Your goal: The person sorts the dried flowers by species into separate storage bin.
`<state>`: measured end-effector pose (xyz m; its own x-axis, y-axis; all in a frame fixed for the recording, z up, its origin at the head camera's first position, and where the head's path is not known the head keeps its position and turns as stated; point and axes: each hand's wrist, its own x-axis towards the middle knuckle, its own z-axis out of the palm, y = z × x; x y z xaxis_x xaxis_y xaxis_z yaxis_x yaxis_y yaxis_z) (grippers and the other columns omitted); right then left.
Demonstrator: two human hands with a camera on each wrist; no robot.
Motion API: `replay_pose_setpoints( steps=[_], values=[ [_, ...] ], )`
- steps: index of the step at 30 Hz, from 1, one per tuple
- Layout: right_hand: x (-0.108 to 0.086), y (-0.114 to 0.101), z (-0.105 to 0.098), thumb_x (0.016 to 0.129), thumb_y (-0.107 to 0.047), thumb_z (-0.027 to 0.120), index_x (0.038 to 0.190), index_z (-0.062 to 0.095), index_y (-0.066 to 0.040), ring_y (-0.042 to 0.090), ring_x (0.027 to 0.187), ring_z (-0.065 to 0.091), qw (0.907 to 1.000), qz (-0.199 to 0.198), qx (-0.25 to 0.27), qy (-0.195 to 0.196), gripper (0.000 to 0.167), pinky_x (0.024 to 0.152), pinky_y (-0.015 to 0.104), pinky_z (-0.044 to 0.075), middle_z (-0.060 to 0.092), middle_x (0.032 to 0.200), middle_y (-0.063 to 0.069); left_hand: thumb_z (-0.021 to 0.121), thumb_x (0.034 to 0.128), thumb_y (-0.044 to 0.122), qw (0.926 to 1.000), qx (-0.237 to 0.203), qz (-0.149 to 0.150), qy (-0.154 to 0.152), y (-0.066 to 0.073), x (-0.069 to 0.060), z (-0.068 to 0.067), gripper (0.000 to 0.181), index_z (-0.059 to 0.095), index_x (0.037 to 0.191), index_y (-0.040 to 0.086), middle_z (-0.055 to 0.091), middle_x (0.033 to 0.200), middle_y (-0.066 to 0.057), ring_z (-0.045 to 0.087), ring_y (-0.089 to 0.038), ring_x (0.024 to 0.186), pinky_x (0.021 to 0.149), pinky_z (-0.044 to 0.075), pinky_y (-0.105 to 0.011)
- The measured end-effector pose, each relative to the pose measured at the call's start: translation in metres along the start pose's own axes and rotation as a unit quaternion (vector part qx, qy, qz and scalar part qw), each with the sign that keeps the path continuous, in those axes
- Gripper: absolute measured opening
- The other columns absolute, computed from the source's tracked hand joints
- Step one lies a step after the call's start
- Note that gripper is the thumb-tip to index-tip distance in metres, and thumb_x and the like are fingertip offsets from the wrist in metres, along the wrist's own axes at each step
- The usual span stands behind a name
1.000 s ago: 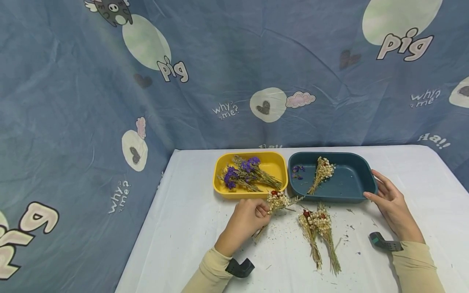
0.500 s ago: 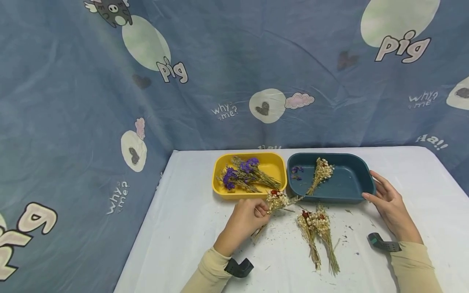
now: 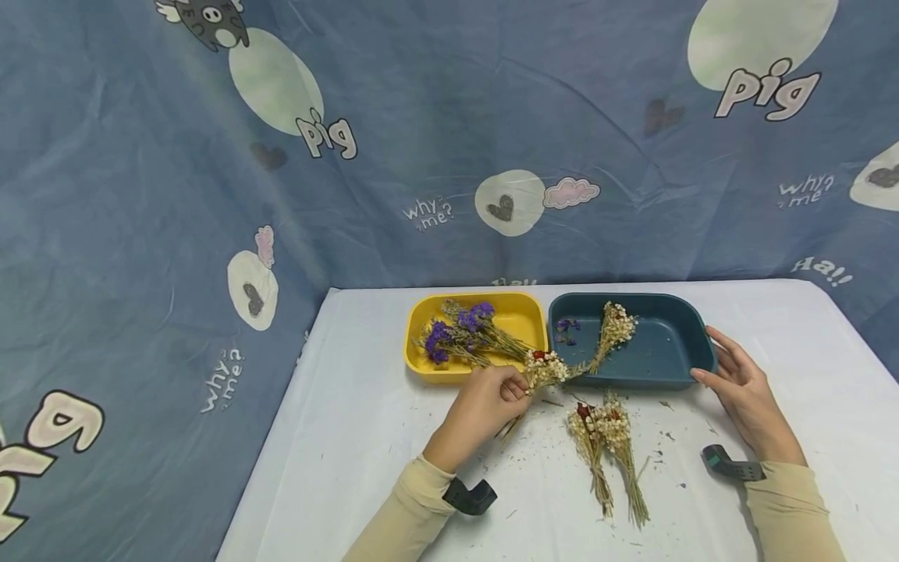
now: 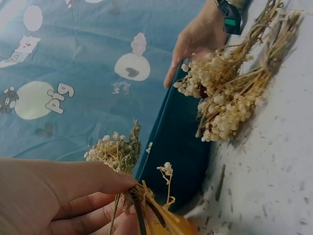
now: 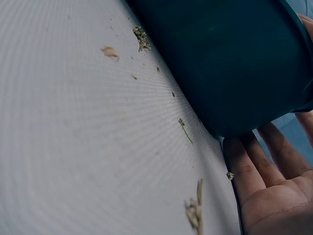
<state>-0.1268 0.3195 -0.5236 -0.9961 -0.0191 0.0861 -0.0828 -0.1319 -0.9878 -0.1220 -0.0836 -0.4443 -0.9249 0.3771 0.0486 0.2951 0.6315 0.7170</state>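
Observation:
My left hand point(image 3: 485, 410) pinches the stems of a dried flower bunch point(image 3: 545, 371) with cream blossoms and a red bloom, just over the near edges of both trays. Purple dried flowers point(image 3: 472, 320) lie in the yellow tray point(image 3: 416, 365). The dark blue tray point(image 3: 670, 355) beside it bears one cream bunch point(image 3: 612, 332) and some purple petals at its left end. My right hand point(image 3: 751, 402) rests against that tray's right end, fingers extended along the wall and thumb at the near corner. In the right wrist view, its fingers point(image 5: 274, 169) touch the tray's outside.
Two more cream bunches point(image 3: 597, 429) with red blooms lie side by side on the white tabletop point(image 3: 365, 468), in front of the blue tray. Stem scraps and petals are scattered around them. A blue printed cloth point(image 3: 393, 140) hangs behind the table.
My left hand has moved slightly right and farther from me with its bunch, toward the place where the trays meet. The right hand stays at the blue tray.

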Motion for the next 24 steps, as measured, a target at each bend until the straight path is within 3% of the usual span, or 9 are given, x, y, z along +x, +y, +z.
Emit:
replay_pose_setpoints(
  steps=[9,17,24],
  values=[
    [0.0,0.0,0.0,0.096,0.011,0.062,0.164,0.03,-0.019,-0.005,0.125,0.058,1.0,0.003,-0.001,0.004,0.081,0.099,0.007,0.051,0.047,0.144,-0.01,0.077,0.0914,0.012,0.9997,0.021,0.015,-0.002,0.012,0.03,0.006,0.004,0.077,0.095,0.011,0.075,0.084,0.002,0.064,0.001,0.072,0.067,0.055,-0.011],
    [0.0,0.0,0.0,0.096,0.01,0.062,0.164,0.029,-0.019,-0.005,0.126,0.057,1.0,0.004,-0.001,0.0,0.081,0.098,0.006,0.051,0.047,0.144,-0.01,0.076,0.0928,0.013,0.9998,0.013,0.015,-0.007,0.022,0.055,0.012,0.005,0.078,0.097,0.012,0.075,0.086,0.003,0.065,-0.002,0.075,0.069,0.055,-0.013],
    [0.001,0.001,-0.001,0.096,0.01,0.062,0.165,0.028,-0.019,-0.005,0.125,0.057,1.0,0.003,0.002,-0.003,0.082,0.098,0.005,0.051,0.047,0.143,-0.01,0.078,0.0937,0.021,0.9989,0.044,0.011,-0.009,0.031,0.075,0.015,0.006,0.077,0.098,0.016,0.075,0.088,0.004,0.065,-0.004,0.075,0.068,0.055,-0.016]
  ],
)
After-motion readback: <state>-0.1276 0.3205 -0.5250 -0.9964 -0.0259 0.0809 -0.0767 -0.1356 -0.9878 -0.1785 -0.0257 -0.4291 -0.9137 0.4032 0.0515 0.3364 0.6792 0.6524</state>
